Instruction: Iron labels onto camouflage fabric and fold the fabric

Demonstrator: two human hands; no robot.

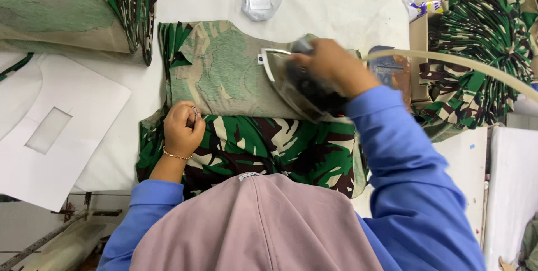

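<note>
Your right hand [332, 66] is wrapping its fingers around the handle of the iron [297, 83], clenched firmly on it, with the soleplate tipped up on its edge so the shiny face is showing toward your left. Before you are pressing again, you are wanting that plate lying flat on the cloth, not riding on one rim, or it is likely to be scoring a line into the fold.

Your left hand [182, 128] is curling its fingers loosely and pinning the camouflage fabric [246, 145] right at the fold, where the pale reverse side [224, 75] is turned back over the darker printed side. Whether the fingertips are pinching anything small I cannot tell. You are keeping that hand well apart from the iron, which is sound; judge it wise to be holding the crease taut from there rather than creeping nearer the hot plate.

The garment is lying across the middle of the white table [325, 2], close to your body. The pale hose [465, 64] is running off from the iron to your right, so you are minding that it is not dragging across the stack of folded camouflage pieces [482, 36]. A white paper template [56, 131] is resting to your left, clear of the work.
</note>
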